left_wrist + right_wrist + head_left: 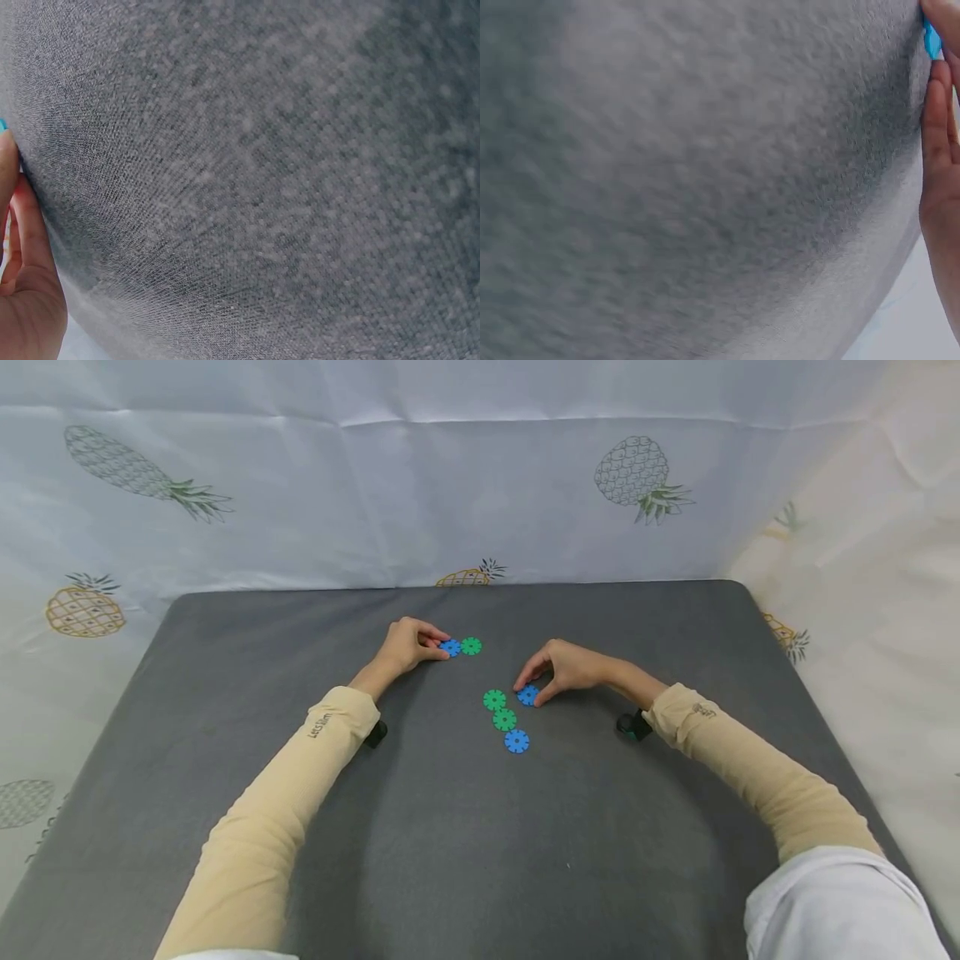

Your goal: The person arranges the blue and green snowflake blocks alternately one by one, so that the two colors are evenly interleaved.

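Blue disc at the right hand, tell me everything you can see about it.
The blue slotted disc is thin and round, with notches around its rim and a darker mark near its middle. It looks like plastic. It appears roughly flat, at or just above the gray tabletop; contact is unclear. The right hand pinches its edge between thumb and fingers, partly hiding it. The nearest green slotted disc lies left of it, apart.

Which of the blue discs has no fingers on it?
The nearest blue disc, ending a slanting row with two green discs. The left hand pinches the farthest blue disc; the right hand pinches the remaining one.
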The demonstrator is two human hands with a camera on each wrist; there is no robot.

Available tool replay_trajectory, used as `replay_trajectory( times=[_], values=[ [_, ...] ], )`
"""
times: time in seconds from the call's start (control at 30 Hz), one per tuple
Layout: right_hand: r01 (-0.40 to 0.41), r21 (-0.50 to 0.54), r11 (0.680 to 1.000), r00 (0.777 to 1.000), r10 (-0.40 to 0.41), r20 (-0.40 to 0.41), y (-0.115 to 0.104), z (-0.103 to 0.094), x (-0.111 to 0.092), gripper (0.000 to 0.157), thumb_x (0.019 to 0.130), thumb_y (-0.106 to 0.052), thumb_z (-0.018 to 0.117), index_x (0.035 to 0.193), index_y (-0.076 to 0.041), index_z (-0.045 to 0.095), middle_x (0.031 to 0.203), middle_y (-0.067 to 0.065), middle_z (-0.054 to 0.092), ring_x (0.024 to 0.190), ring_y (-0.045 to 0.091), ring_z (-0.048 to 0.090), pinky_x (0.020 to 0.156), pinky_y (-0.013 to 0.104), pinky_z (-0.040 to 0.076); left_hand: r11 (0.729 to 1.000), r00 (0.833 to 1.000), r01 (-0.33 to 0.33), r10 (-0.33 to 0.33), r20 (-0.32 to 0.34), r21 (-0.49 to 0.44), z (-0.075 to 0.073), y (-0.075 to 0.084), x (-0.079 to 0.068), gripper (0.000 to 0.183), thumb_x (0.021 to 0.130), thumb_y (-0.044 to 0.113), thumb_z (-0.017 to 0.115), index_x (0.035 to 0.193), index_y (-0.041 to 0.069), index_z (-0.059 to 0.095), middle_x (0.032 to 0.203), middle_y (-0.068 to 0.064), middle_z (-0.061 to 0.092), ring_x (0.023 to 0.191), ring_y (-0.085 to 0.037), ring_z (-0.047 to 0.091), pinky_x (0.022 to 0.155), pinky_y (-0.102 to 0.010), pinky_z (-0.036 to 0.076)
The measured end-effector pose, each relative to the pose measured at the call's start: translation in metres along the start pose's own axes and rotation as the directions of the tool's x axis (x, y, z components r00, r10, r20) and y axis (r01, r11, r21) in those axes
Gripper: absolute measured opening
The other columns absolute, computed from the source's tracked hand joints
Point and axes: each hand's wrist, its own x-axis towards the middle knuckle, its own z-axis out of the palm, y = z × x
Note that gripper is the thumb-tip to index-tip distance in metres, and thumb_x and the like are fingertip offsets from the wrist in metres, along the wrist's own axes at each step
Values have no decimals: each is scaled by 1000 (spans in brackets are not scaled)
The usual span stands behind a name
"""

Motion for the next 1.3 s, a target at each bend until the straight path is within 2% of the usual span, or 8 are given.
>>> replay_trajectory(
  times=[0.1, 0.27, 0.43, 0.67, 0.8, 0.93, 1.0, 1.3],
  values=[
    [8, 9, 1000, 1000, -8, -30, -2, 2, -4, 29, 79, -11, 80, 106, -5, 73, 108, 7, 70, 103, 18, 64, 90, 29, 49, 1000, 1000, 0, 0, -3, 2, 0, -1, 0, 28, 81, 12, 79, 106, 1, 74, 83, -11, 69, 66, -9, 55, 69, -25, 44],
    [2, 112, 994, 994, 10, -104, -4, 1, -9, 31, 80, -6, 78, 109, 1, 71, 110, 13, 69, 102, 22, 65, 87, 31, 51, 1000, 1000, 1, -1, 10, -11, -1, -1, 1, 29, 80, 10, 79, 107, -1, 73, 82, -11, 69, 65, -7, 54, 68, -24, 44],
    [-3, 200, 980, 976, 46, -213, 0, -1, -15, 32, 80, -4, 78, 110, 3, 70, 111, 16, 68, 101, 22, 65, 85, 31, 52, 1000, 1000, 0, 0, 11, -6, -1, -1, 3, 29, 80, 10, 79, 106, -1, 73, 81, -11, 69, 64, -6, 54, 67, -22, 43],
    [-5, 296, 955, 918, 122, -377, 4, -2, -21, 33, 79, -2, 78, 109, 6, 70, 108, 18, 69, 94, 17, 68, 80, 29, 53, 1000, 1000, -16, 16, 8, 13, -2, 1, 3, 28, 80, 11, 79, 105, 0, 74, 84, -14, 71, 65, -8, 56, 64, -21, 43],
    [-7, 304, 953, 883, 148, -446, 6, -1, -20, 32, 78, -2, 78, 108, 6, 70, 107, 18, 69, 94, 16, 68, 78, 28, 54, 1000, 1000, -5, 5, 8, 14, -3, 2, 3, 28, 80, 11, 79, 105, 0, 74, 84, -13, 71, 67, -10, 58, 64, -21, 43],
    [-32, 326, 945, 850, 197, -489, 7, 1, -21, 31, 78, -1, 78, 108, 5, 71, 109, 19, 69, 95, 16, 68, 76, 26, 53, 1000, 1000, -2, 2, 7, 22, -3, 3, 4, 29, 80, 12, 79, 105, 0, 74, 83, -12, 71, 66, -8, 57, 64, -22, 44],
    [-43, 353, 935, 834, 228, -502, -1, 2, -22, 32, 79, 1, 77, 109, 7, 69, 110, 20, 68, 94, 15, 68, 76, 26, 53, 1000, 1000, -1, 1, 6, 25, -3, 3, 4, 28, 80, 12, 79, 105, 0, 74, 84, -13, 71, 66, -8, 57, 65, -22, 44],
    [-12, 453, 892, 761, 302, -574, 2, 5, -17, 34, 77, -3, 79, 109, 6, 70, 106, 11, 71, 91, 13, 69, 76, 27, 54, 1000, 1000, 1, -1, 9, 23, -3, 2, 4, 29, 80, 12, 79, 105, 0, 74, 82, -12, 70, 64, -6, 55, 66, -22, 43]
  ],
)
